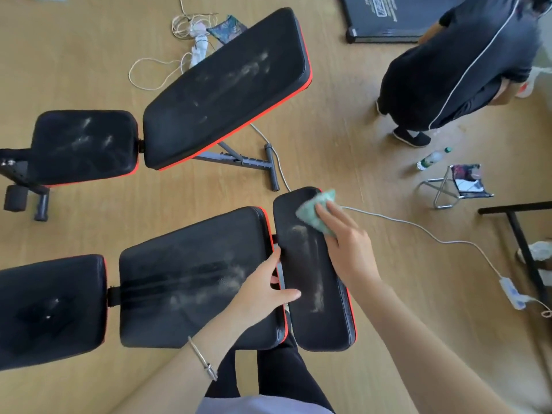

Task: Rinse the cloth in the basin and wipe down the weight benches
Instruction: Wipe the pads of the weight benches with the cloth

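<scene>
Cloth (312,215) under the right hand (349,246), at the far end of the near bench's end pad (321,324). Green, bunched, pressed flat beneath straight fingers rather than gripped, likely so that the palm's weight goes into the wipe. Left hand (263,288) open as well, laid across the gap between that pad and the middle pad (191,279), thumb on the end pad; probably there to steady the pad against the push. Pale dusty streaks along the end pad on the near side of the cloth, so most of this surface apparently not yet wiped. Similar smears on the middle pad and on both pads of the far bench (227,85). No basin in view.

Underfoot, light wood-look floor (343,130). White cable (412,225) running from near the cloth to a power strip (512,294) on the right. Beyond, a crouching person (454,70) in dark clothes, and a plastic bottle (431,159) lying just beside a small folding stool (464,182). Tangle of cords (185,28) on the floor past the far bench.
</scene>
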